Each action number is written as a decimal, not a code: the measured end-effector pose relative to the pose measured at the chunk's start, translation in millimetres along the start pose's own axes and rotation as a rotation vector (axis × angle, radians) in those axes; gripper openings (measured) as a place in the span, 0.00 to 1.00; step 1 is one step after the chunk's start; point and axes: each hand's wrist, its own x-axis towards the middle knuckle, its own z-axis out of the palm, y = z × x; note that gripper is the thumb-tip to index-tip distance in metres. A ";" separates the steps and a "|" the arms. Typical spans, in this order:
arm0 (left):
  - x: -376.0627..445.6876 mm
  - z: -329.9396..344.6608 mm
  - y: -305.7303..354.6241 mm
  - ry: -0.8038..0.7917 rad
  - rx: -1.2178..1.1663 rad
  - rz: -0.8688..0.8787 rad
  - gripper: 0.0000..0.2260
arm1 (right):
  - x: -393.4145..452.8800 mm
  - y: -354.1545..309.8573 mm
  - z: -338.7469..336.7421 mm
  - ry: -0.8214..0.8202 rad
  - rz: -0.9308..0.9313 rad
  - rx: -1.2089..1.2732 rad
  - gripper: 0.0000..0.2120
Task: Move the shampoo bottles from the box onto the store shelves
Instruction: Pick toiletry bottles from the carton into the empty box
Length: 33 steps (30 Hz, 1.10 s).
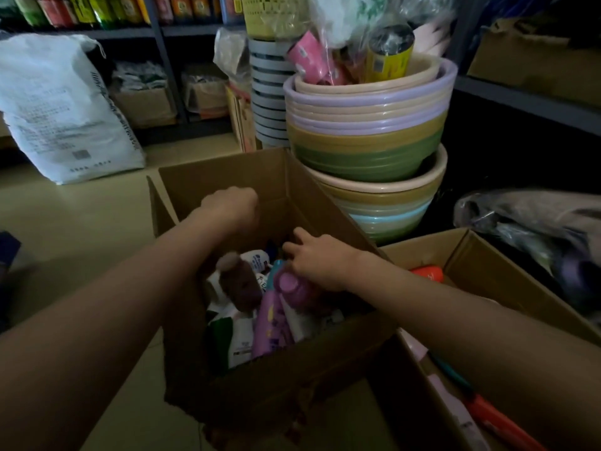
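Item: cardboard box [260, 379], open-topped, on the floor directly under your arms. It holds a loose jumble of toiletry bottles, lying crosswise and leaning on one another, so each has to be picked out singly rather than lifted in a row.

Item: purple shampoo bottle [276, 320], slanted, cap end up toward the box's middle. Your right hand [320, 263] rests on that cap end, and its fingers [292, 249] curl forward past the cap toward the box's far side. Whether they are pinching the cap or only touching it cannot be told; judged a reach-and-grip in hand.

Item: brown bottle [239, 283] with pale cap, just left of the purple one, untouched.

Item: white bottles [240, 340], lower in the pile, some with green or blue print; labels unreadable.

Item: your left hand [232, 203], curled over at the far-left part of the box opening, above the bottles. Its fingers are hidden behind the knuckles; a hold on a flap to steady the box is likely but unconfirmed.

Item: second cardboard box [487, 265], to your right, touching the first, with orange items inside.

Item: stacked plastic basins [367, 135], just behind the box.

Item: white sack [61, 109], far left.

Item: store shelves [162, 37], farthest, well apart from the box; the bottles' destination.
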 end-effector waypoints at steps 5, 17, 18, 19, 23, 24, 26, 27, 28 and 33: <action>-2.6 -33.5 59.3 0.166 -0.204 0.191 0.07 | -24.8 43.3 -20.5 0.224 0.175 0.124 0.13; -59.1 41.9 270.1 0.147 -0.287 0.736 0.08 | -241.0 105.3 112.3 -0.092 0.817 0.622 0.08; -61.3 60.8 282.9 0.079 -0.228 0.762 0.08 | -246.2 97.7 132.2 -0.175 0.813 0.642 0.08; -62.3 78.5 293.3 0.022 -0.178 0.776 0.08 | -249.5 87.2 155.3 -0.274 0.812 0.670 0.10; -54.3 128.8 311.7 -0.148 -0.051 0.803 0.12 | -255.3 35.9 234.4 -0.725 0.755 0.730 0.24; -49.8 139.1 312.1 -0.209 -0.039 0.808 0.12 | -256.6 24.7 251.0 -0.798 0.747 0.756 0.25; -40.1 158.6 310.8 -0.305 -0.029 0.787 0.11 | -258.1 6.0 273.6 -0.826 0.704 0.701 0.23; -36.6 167.2 310.7 -0.326 -0.015 0.778 0.10 | -257.3 1.2 282.0 -0.798 0.687 0.616 0.21; -33.9 175.8 311.3 -0.343 0.010 0.772 0.10 | -255.5 -1.5 288.1 -0.754 0.689 0.536 0.18; -26.8 203.1 309.0 -0.524 0.050 0.679 0.14 | -248.5 -5.8 302.9 -0.706 0.763 0.523 0.17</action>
